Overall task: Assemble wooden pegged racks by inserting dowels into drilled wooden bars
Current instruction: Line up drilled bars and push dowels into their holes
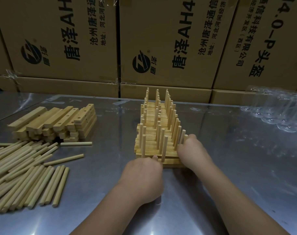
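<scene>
on the shiny grey metal table (229,175), a long row of finished pale wooden pegged racks (154,122) runs from just ahead of the person away toward 12 o'clock, each flat bar packed against the next and carrying three upright round dowels, so the pegs form three lines. the nearest wooden rack bar (171,161) lies crosswise at the near end of the row, and both hands are on it. the left hand (144,173) comes in from 6 o'clock with its back to the camera; its thumb tip rests on the top edge of that bar near the middle peg, while its other fingers are hidden under the hand, so i cannot tell whether they are clamped on the wood or simply bent against it. the right hand (191,150) sits at the bar's 3 o'clock end, its fingers curled and clamped round the end dowel (183,135), which stands upright with its tip showing above the knuckles. at 10 o'clock on the table is a loose stack of drilled pale wooden bars (59,122), holes visible in the top ones. at 8 to 9 o'clock, near that stack, lies a spread heap of loose pale round dowels (25,170), a few strays lying apart toward the centre. at 2 o'clock a crumpled sheet of clear plastic wrap (276,109) rests on the table. brown cardboard boxes with black printed lettering (59,39) are stacked along the far edge at 12 o'clock.
</scene>
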